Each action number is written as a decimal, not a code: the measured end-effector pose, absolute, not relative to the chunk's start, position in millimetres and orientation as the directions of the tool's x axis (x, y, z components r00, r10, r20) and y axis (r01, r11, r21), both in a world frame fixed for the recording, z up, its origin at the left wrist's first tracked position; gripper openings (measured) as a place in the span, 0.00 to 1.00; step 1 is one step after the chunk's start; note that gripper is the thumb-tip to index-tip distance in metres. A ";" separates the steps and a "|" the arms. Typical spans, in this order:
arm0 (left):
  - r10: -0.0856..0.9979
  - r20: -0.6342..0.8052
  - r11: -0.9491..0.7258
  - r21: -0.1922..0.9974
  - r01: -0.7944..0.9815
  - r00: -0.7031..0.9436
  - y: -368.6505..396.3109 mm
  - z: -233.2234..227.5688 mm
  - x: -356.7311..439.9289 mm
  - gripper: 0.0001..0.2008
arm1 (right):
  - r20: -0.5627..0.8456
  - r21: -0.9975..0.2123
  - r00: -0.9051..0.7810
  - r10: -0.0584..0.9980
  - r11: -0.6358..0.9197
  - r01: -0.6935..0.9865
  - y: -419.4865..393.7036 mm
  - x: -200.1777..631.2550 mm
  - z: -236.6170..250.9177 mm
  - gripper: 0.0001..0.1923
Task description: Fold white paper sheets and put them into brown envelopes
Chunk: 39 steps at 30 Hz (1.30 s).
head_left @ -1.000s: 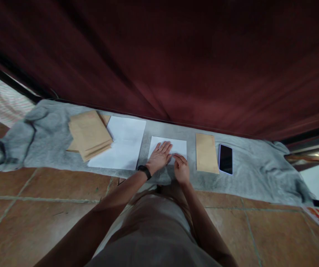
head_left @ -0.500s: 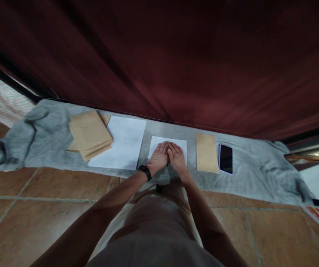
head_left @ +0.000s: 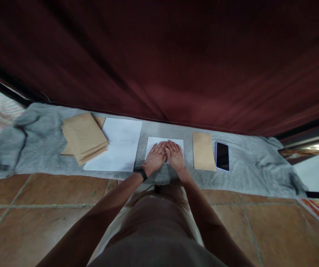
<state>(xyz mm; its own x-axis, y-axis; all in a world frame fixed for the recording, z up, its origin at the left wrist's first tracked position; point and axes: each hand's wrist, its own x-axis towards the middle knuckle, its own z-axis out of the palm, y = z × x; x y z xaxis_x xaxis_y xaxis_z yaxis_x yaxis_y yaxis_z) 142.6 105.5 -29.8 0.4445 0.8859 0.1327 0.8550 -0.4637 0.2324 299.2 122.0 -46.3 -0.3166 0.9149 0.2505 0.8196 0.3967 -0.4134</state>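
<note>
Flat hands (head_left: pixel 155 158) rest on rectangular, seemingly folded paper (head_left: pixel 151 142).

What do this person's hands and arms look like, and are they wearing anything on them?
The left hand and right hand are ungloved, and the forearms have no sleeves. A black wristband circles the left wrist; whether it is a watch is unclear. Nothing shows on the right wrist.
</note>
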 end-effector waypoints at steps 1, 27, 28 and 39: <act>0.886 0.138 -0.464 0.237 0.854 0.444 105.4 -30.3 141.5 0.28 | 0.247 -0.410 -0.314 0.917 0.392 0.824 121.8 299.0 -46.1 0.26; 0.877 0.208 -0.477 0.284 0.832 0.433 74.2 -28.6 113.7 0.23 | 0.228 -0.376 -0.459 0.859 0.512 0.772 104.4 307.6 -38.1 0.22; 0.873 0.210 -0.485 0.287 0.826 0.439 69.8 -29.2 114.2 0.22 | 0.223 -0.375 -0.460 0.860 0.511 0.774 105.3 307.1 -38.9 0.22; 0.865 0.192 -0.501 0.271 0.822 0.464 61.9 -24.3 115.0 0.22 | 0.234 -0.378 -0.398 0.887 0.461 0.803 131.9 297.8 -38.1 0.23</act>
